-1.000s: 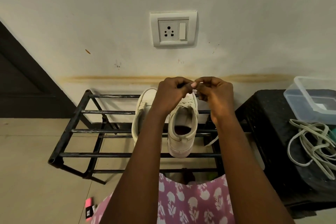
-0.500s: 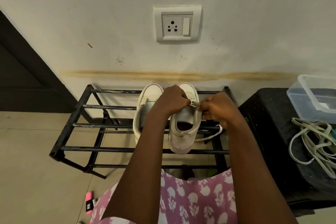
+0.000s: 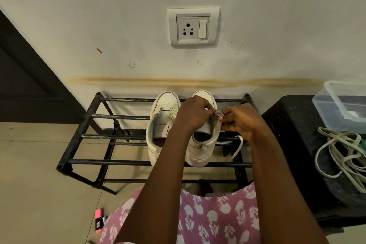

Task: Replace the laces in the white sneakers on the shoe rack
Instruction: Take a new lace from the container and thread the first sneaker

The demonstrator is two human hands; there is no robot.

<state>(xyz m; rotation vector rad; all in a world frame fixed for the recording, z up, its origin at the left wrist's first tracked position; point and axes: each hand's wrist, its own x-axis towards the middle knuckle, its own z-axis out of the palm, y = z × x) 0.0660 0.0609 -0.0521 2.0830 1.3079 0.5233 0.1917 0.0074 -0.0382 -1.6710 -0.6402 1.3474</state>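
1. Two white sneakers stand side by side on the top bars of the black rack [image 3: 118,117], toes to the wall, heels toward the person.
2. The left sneaker [image 3: 161,125] has bare eyelets and no hand touches it.
3. The left hand [image 3: 195,114] reaches over the right sneaker [image 3: 200,152], its fingers curled and gripping the upper at the eyelet edge.
4. The right hand [image 3: 240,120] is just beside that sneaker's right side, thumb and finger pinched on the end of a white lace [image 3: 238,145].
5. The two hands' fingertips nearly meet at the lace end; whether the tip is in an eyelet cannot be told.
6. The rest of the lace hangs slack from under the right hand, across the rack bars to the right of the sneaker.
7. A black stool [image 3: 293,134] stands right of the rack.
8. A tangle of loose laces [image 3: 340,154] lies on it, with a clear plastic box [image 3: 344,103] behind them.
9. A socket [image 3: 193,25] sits on the wall above the rack, over a brownish streak.
10. A small pink item [image 3: 99,219] lies on the floor near the person's pink floral garment [image 3: 208,220].
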